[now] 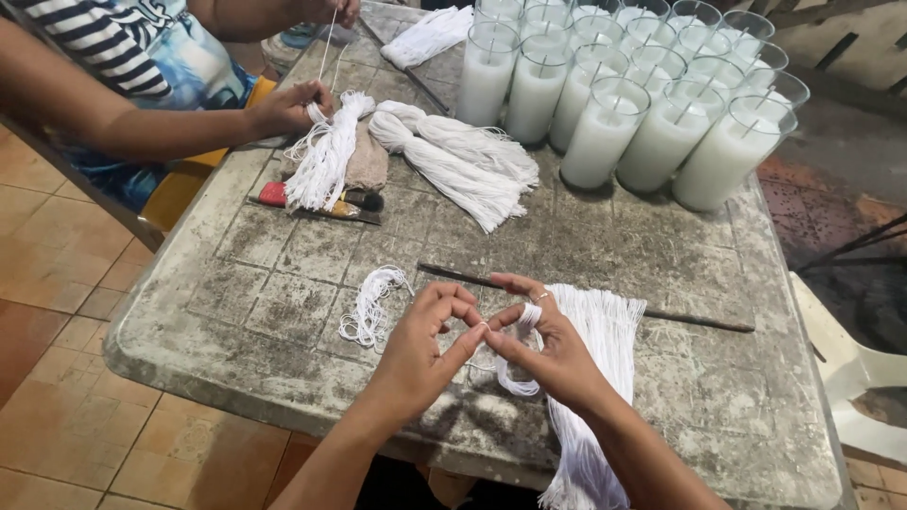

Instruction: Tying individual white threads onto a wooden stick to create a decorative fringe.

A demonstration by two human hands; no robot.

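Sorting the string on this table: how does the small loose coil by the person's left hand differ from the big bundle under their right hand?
The small loose coil is thin, tangled and curled in loops; the big bundle is thick, with straight strands side by side. The coil lies wholly on the table; the bundle hangs over the near edge. The coil lies untouched beside the left hand; the right hand rests on the bundle. Both are white string.

A worn, stained grey desk [283,312] fills the frame. At upper right stand glass candles [652,113]. White string bundles [453,156] lie at upper centre, a loose string coil [370,307] lower left, and a thin dark rod [661,316] crosses the middle.
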